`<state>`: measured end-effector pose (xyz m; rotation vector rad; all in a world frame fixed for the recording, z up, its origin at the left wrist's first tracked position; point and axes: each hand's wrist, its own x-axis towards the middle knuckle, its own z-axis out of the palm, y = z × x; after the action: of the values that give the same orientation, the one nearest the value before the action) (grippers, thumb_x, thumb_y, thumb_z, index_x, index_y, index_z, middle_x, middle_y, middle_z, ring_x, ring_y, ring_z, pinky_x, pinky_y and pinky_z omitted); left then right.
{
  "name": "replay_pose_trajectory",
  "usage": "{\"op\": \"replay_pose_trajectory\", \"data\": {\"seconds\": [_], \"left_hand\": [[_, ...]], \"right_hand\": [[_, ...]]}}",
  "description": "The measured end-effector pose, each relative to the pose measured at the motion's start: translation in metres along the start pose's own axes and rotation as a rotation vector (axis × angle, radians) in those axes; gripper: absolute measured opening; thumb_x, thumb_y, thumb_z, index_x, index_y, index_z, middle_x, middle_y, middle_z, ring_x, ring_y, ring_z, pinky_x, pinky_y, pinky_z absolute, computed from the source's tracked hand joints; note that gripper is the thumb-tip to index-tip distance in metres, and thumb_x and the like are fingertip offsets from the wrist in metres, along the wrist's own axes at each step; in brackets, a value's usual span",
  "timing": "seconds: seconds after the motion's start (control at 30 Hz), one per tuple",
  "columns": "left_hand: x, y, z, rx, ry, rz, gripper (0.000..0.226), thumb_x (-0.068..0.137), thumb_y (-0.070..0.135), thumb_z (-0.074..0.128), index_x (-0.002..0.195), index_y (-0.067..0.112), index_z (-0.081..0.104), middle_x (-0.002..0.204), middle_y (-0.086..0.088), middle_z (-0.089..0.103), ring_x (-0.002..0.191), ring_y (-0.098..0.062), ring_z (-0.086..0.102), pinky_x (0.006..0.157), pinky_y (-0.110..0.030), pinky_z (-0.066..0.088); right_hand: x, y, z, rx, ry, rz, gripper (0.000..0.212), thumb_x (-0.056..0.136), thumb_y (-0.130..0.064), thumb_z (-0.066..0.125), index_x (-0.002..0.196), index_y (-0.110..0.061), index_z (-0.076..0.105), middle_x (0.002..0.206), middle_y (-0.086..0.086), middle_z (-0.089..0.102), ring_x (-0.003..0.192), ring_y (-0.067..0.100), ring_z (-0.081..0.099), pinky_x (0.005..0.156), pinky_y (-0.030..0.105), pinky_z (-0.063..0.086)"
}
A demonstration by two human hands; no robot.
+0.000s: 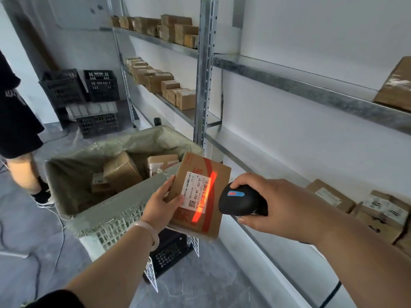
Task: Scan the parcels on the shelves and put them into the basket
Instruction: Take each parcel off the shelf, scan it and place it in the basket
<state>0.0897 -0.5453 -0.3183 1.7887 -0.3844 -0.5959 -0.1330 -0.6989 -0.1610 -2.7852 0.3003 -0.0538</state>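
My left hand (161, 204) grips a flat cardboard parcel (213, 174) by its left edge, with the white label facing up. A red scan line glows across the label's barcode. My right hand (273, 204) holds a black barcode scanner (239, 200) aimed at the parcel from the right. Just behind the parcel stands the basket (124, 202), lined with a grey bag, and several cardboard parcels (122, 172) lie in it. More parcels (378, 210) rest on the low shelf at the right.
Metal shelving (205, 70) runs along the white wall, with rows of boxes (162, 83) on its far levels and one box (395, 85) at the upper right. Black crates (82, 85) are stacked in the back corner. A person's legs (20, 152) stand at the left. Cables lie on the floor.
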Motion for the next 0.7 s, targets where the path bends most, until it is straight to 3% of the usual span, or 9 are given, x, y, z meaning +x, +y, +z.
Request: {"op": "replay_pose_trajectory", "data": {"seconds": [0.5, 0.7], "left_hand": [[0.041, -0.015, -0.052, -0.021, 0.034, -0.025, 0.064, 0.093, 0.028, 0.067, 0.139, 0.060, 0.035, 0.113, 0.011, 0.070, 0.097, -0.016, 0.071, 0.090, -0.045, 0.058], [0.056, -0.014, -0.060, -0.056, 0.074, -0.048, 0.064, 0.094, 0.026, 0.066, 0.144, 0.052, 0.036, 0.117, 0.009, 0.068, 0.103, -0.018, 0.068, 0.095, -0.046, 0.055]], "right_hand": [[0.075, -0.027, 0.000, -0.086, -0.078, -0.109, 0.053, 0.075, -0.056, 0.068, 0.116, -0.061, 0.034, 0.095, -0.031, 0.057, 0.082, -0.008, 0.054, 0.066, 0.019, 0.045], [0.113, -0.023, 0.001, -0.099, -0.107, -0.153, 0.058, 0.076, -0.056, 0.068, 0.121, -0.060, 0.032, 0.104, -0.025, 0.060, 0.084, 0.000, 0.058, 0.074, 0.029, 0.052]]}}
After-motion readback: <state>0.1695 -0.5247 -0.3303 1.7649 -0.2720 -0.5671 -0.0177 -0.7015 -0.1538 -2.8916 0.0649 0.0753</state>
